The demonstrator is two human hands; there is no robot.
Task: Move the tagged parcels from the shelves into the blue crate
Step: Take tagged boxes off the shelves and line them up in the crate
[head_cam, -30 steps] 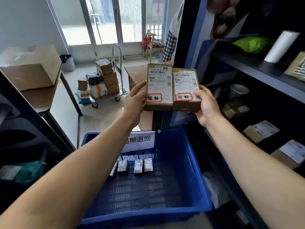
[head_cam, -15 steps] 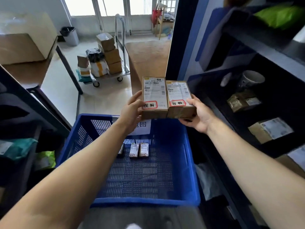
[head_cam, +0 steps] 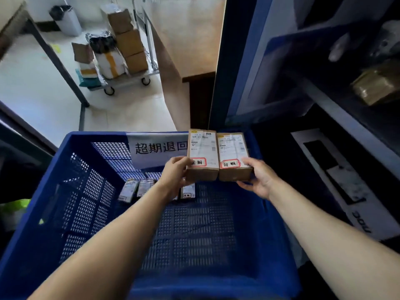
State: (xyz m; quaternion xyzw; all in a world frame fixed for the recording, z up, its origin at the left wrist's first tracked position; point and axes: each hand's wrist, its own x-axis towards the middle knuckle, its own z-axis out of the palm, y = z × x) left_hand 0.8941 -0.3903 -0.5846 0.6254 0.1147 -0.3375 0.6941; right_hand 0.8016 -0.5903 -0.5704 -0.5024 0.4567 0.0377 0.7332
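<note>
We see a pale tiled floor (head_cam: 39,87), daylit — a trolley (head_cam: 121,80) stacked with boxes (head_cam: 129,40), a bin (head_cam: 67,20) by the wall, a wooden counter (head_cam: 186,37), dark shelving (head_cam: 324,100) right.

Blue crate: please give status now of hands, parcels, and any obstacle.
Left hand holds left parcel; right hand holds right parcel. Both above blue crate. Small parcels lie inside; nothing blocks.

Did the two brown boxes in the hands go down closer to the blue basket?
Yes. The two boxes were above the blue crate's far rim; now they sit lower, level with its white sign.
</note>
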